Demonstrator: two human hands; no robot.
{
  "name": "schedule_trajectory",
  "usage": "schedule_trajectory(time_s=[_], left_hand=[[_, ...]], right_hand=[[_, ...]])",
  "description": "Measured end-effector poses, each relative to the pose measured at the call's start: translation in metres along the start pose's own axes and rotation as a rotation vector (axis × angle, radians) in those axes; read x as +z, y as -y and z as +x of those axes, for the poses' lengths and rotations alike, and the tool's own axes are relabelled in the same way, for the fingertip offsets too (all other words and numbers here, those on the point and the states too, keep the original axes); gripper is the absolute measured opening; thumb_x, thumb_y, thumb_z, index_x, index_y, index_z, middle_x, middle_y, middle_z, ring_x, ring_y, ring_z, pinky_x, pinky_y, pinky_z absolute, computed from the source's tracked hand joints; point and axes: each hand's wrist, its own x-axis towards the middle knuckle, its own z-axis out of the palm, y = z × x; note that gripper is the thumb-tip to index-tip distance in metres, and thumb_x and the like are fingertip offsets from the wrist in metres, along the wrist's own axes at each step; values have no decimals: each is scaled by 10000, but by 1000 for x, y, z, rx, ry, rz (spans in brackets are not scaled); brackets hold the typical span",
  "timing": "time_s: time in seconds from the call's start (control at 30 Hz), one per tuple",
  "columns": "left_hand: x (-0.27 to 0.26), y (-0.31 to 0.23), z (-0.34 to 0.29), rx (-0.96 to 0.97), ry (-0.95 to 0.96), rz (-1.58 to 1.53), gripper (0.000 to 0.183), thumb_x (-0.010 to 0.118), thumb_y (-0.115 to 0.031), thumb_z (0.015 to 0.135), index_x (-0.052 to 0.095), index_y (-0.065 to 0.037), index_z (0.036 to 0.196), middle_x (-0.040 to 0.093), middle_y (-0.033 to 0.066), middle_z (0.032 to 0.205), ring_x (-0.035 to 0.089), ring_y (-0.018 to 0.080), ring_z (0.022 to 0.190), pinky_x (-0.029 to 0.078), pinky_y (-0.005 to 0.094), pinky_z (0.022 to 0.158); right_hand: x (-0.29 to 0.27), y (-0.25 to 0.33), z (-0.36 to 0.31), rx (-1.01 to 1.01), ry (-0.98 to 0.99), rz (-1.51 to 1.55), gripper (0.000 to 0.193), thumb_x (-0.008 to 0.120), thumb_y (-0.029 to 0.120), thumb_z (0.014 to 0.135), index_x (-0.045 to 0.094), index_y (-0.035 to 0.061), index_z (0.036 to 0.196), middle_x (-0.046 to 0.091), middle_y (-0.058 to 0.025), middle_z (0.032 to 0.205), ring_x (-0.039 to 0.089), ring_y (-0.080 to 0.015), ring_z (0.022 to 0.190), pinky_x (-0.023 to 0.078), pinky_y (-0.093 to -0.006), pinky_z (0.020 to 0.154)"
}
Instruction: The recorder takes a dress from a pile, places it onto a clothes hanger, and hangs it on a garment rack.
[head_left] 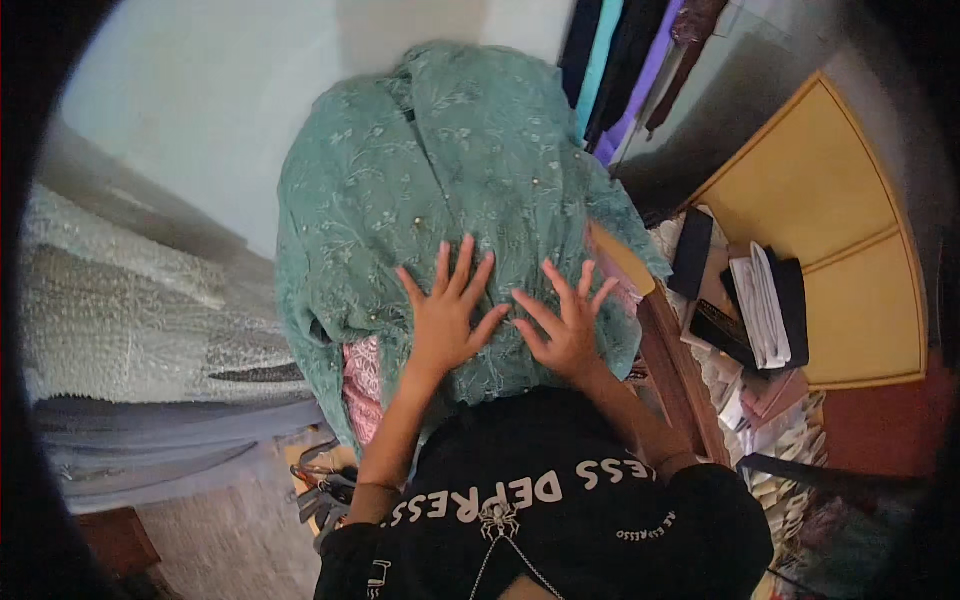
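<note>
Head view: pale lace (120,300) fills the left, with tools (325,485) at lower left. The green cloth (480,150) covers the centre, pink lace (363,385) peeping from its lower left edge. Over the cloth, the left hand (448,315) has its fingers splayed, grasping nothing — probably to keep the folds flat. The right hand (570,325) beside it is likewise spread and free; whether it presses, I cannot tell. At right, a white bundle (760,305) sits by a yellow panel (850,200) — apparently set aside.
</note>
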Motion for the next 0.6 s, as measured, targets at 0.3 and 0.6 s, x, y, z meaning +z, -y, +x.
schedule_trajectory(time_s=[0.3,0.6], left_hand=[[17,-7,-59,-156,-105,42,532,524,-459,812,428,-267,1299,205,77,1451,108,272,1355,-68,681,941],[-5,-7,-139,-585,-285,195,650,616,-533,706,460,-267,1278,187,161,1442,146,392,1322,-58,654,966]], right_hand=[[1,13,5,25,64,11,431,604,396,777,549,282,1189,251,-131,1406,12,-481,1304,-129,-685,914],[22,53,29,-318,142,153,442,628,389,761,561,256,1176,221,-144,1411,-16,-476,1305,-109,-683,922]])
